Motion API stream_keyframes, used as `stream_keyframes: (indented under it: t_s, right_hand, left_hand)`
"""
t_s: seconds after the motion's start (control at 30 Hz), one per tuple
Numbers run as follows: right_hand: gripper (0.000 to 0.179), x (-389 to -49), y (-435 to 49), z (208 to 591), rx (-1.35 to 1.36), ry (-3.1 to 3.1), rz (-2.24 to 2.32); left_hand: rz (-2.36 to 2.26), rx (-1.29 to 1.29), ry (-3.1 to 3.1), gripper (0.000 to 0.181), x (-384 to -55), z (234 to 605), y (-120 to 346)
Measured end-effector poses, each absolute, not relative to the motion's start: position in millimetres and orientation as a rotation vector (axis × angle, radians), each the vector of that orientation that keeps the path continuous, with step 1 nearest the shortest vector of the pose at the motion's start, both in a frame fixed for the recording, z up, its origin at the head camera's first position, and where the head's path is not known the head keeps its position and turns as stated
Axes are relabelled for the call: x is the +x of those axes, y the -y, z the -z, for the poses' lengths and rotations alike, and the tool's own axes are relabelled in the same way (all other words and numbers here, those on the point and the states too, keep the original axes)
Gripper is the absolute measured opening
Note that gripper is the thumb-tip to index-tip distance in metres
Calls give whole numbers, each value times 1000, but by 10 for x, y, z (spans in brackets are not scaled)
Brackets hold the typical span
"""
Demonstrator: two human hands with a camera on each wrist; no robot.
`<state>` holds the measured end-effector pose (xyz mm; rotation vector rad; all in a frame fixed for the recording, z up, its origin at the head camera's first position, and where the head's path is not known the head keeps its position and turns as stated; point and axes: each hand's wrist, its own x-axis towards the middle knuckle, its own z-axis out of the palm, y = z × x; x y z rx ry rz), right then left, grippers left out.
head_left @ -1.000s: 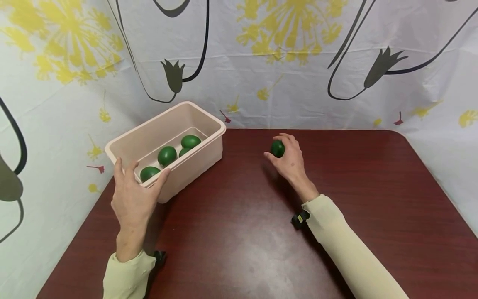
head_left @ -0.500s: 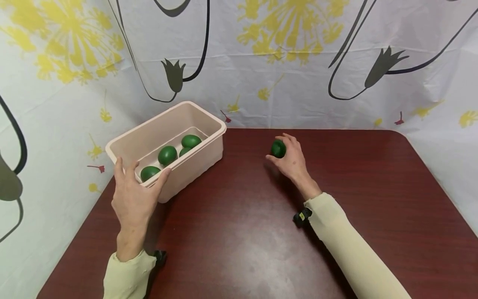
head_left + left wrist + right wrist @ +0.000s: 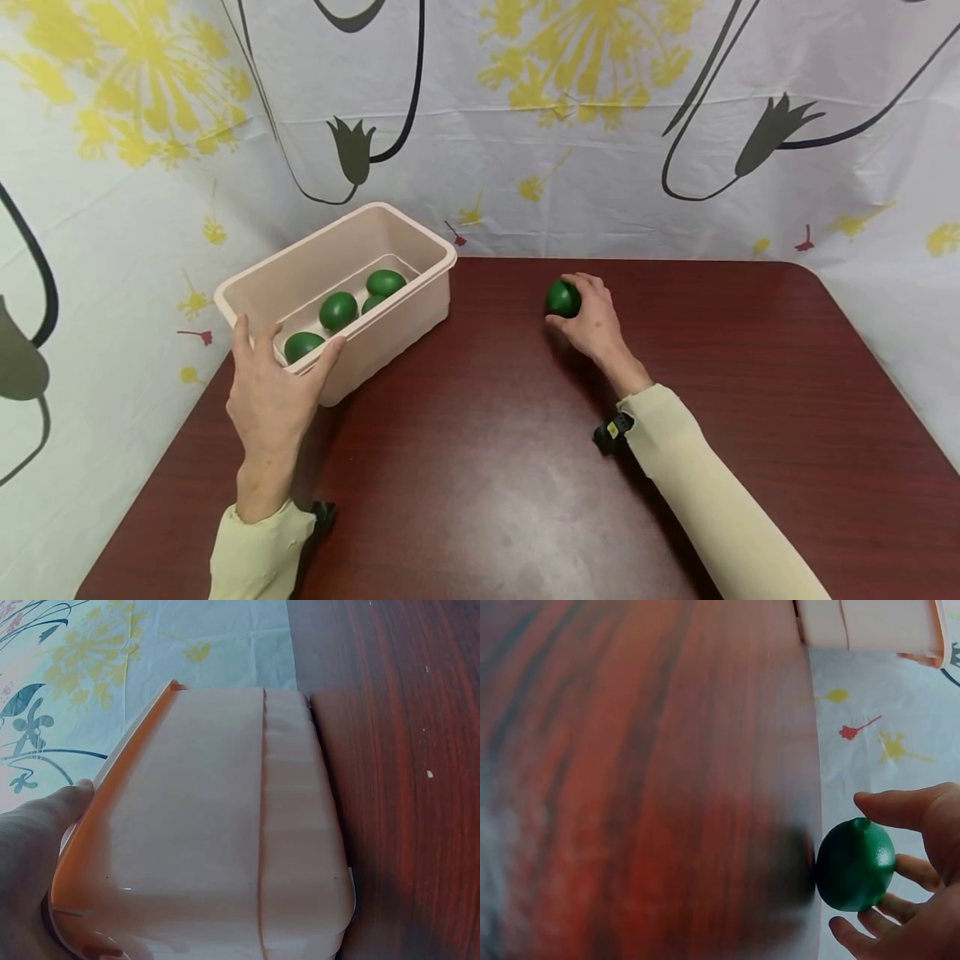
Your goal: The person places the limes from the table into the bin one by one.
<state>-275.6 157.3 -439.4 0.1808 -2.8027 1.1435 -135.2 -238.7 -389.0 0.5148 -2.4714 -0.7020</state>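
In the head view my left hand [image 3: 270, 408] spans the near end of a pale pink plastic bin [image 3: 393, 342], gripping its rim between thumb and fingers. In the left wrist view the thumb [image 3: 71, 799] lies along the rim, and the bin [image 3: 187, 802] fills the middle. Several green limes [image 3: 338, 312] lie inside it, one partly hidden by the near wall. To the right, my right hand [image 3: 595, 321] holds another lime [image 3: 562, 299] between thumb and curled fingers. The right wrist view shows this lime [image 3: 855, 866] right at the tabletop, its nub by the thumb.
The dark red-brown table [image 3: 465, 467] extends around both hands, and its far edge runs just beyond the right hand. Behind it hangs a white cloth [image 3: 600, 192] with yellow and grey flower prints. The bin stands toward the table's left side.
My right hand has shifted slightly to the right with the lime, and more of the lime shows between the fingers. The left hand and the bin have stayed in place.
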Motion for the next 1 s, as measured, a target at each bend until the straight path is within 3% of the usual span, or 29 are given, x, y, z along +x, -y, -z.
stream_keyframes:
  t_s: [1.0]
  right_hand:
    - [61,-2799,-1671,4438,157,2794,-1225]
  left_hand:
    - [692,506,2455,90,-1348,3903,2383]
